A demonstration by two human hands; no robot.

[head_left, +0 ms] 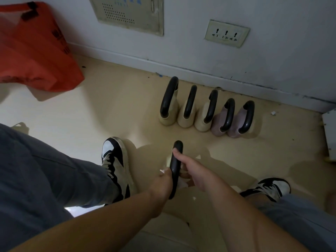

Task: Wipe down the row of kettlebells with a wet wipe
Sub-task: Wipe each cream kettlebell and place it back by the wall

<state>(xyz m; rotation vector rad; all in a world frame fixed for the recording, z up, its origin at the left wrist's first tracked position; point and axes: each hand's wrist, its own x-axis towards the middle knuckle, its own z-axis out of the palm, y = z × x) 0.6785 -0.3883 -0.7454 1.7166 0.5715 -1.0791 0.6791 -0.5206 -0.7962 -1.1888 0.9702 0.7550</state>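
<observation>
Between the person's shoes (116, 160), the left hand (161, 181) grips the lone kettlebell (175, 165) by its black handle; the right hand (195, 174) (forefinger straight along it) clutches the wet wipe (182, 184).

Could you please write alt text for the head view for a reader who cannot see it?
The left hand and right hand grip a black-handled cream kettlebell with a white wet wipe; five others, three cream, two lilac, line the wall.
</observation>
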